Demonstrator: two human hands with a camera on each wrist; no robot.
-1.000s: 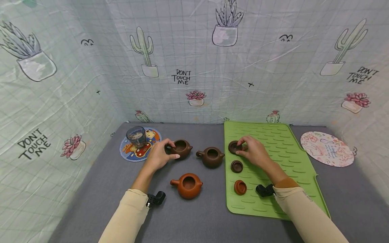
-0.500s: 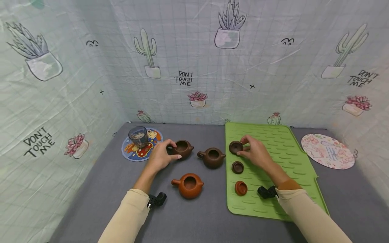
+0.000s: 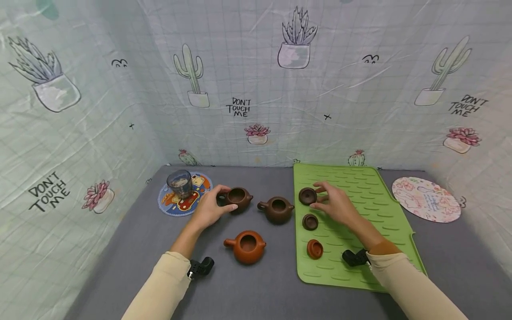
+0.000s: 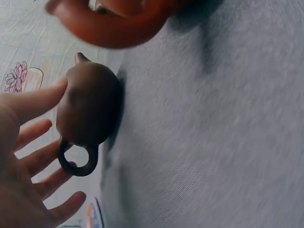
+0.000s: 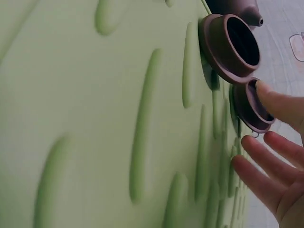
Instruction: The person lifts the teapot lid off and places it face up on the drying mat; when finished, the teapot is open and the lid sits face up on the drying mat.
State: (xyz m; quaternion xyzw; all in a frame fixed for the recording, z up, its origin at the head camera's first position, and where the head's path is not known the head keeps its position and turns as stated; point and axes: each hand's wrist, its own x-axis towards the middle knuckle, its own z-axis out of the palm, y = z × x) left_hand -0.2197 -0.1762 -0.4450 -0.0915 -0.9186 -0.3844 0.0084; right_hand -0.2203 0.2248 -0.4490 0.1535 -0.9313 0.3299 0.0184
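Observation:
My left hand (image 3: pixel 212 206) is around the handle end of a dark brown teapot (image 3: pixel 238 199) without its lid. In the left wrist view the thumb lies against the teapot's body (image 4: pixel 90 102), while the other fingers spread loosely behind its handle. My right hand (image 3: pixel 336 204) is just right of a dark brown teapot lid (image 3: pixel 307 196), which lies underside up on the green mat (image 3: pixel 360 213). The right wrist view has the thumb overlapping that lid (image 5: pixel 251 107), with the remaining fingers apart from it. Nearer me on the mat are another dark lid (image 3: pixel 310 222) and an orange-brown lid (image 3: pixel 315 249).
A second dark teapot (image 3: pixel 276 210) stands left of the mat, and an orange-brown teapot (image 3: pixel 247 247) stands nearer me. At back left, a glass (image 3: pixel 179 183) sits on a round patterned coaster (image 3: pixel 168 206). An oval pink-patterned mat (image 3: pixel 426 200) lies far right.
My right fingers have let go of the far dark lid and drawn slightly right, leaving it on the green mat. My left hand has stayed at the teapot.

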